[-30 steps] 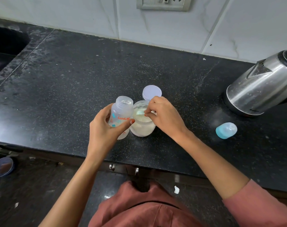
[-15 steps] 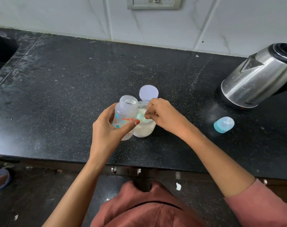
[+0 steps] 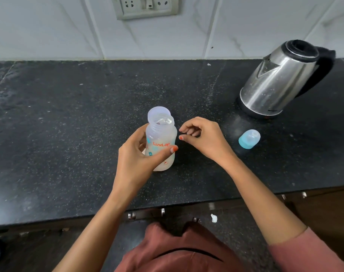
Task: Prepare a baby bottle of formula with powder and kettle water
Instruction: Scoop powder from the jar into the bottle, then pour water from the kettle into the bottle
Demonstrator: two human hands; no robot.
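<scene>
In the head view, the baby bottle (image 3: pixel 161 142) is upright near the middle of the black worktop (image 3: pixel 69 114), its mouth open with no teat on it. The left hand (image 3: pixel 135 154) grips it, fingers and thumb wrapped around the printed body. Whether its base rests on the worktop or is a little lifted, I cannot tell. The right hand (image 3: pixel 204 138) hangs just beside the bottle, fingers loosely curled with the thumb close to them, and nothing shows between them. A pale round lid (image 3: pixel 159 112) lies directly behind the bottle's neck. The blue cap (image 3: pixel 249 138) lies on its side to the right, and the steel kettle (image 3: pixel 279 85) stands further back on the right, well apart from the bottle.

The bottle looks like thin, light plastic, stiff enough but easy to tip while open. I think the middle of the body is the good place to hold it. The kettle is probably heavy and maybe hot, so its black handle is the safe place.
</scene>
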